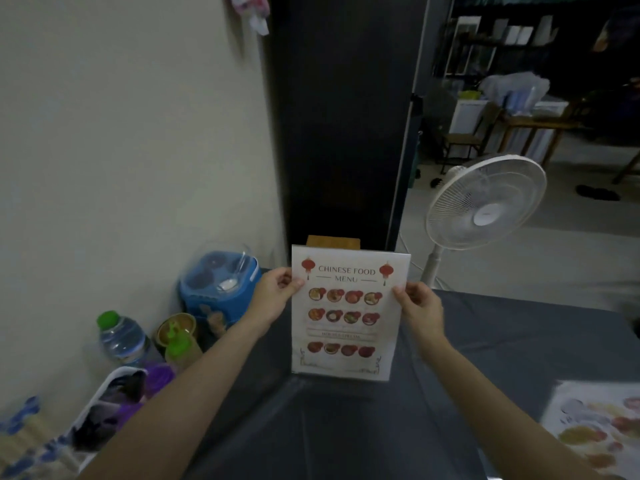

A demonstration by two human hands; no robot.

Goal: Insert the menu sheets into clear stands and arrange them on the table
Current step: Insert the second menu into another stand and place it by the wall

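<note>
A white "Chinese Food Menu" sheet with rows of dish pictures sits inside a clear stand (346, 313), held upright over the grey table (502, 341). My left hand (273, 296) pinches the stand's left edge near the top. My right hand (420, 304) grips its right edge at about the same height. The stand's lower edge is close to the tabletop; whether it touches I cannot tell. Another menu sheet (599, 431) lies flat at the table's right front, blurred.
Left of the table by the wall: a blue container (218, 285), a water bottle with a green cap (121, 337), a small green-topped bottle (180, 344) and a white basket (104, 403). A white standing fan (485, 202) is beyond the table. A brown box (332, 242) peeks behind the stand.
</note>
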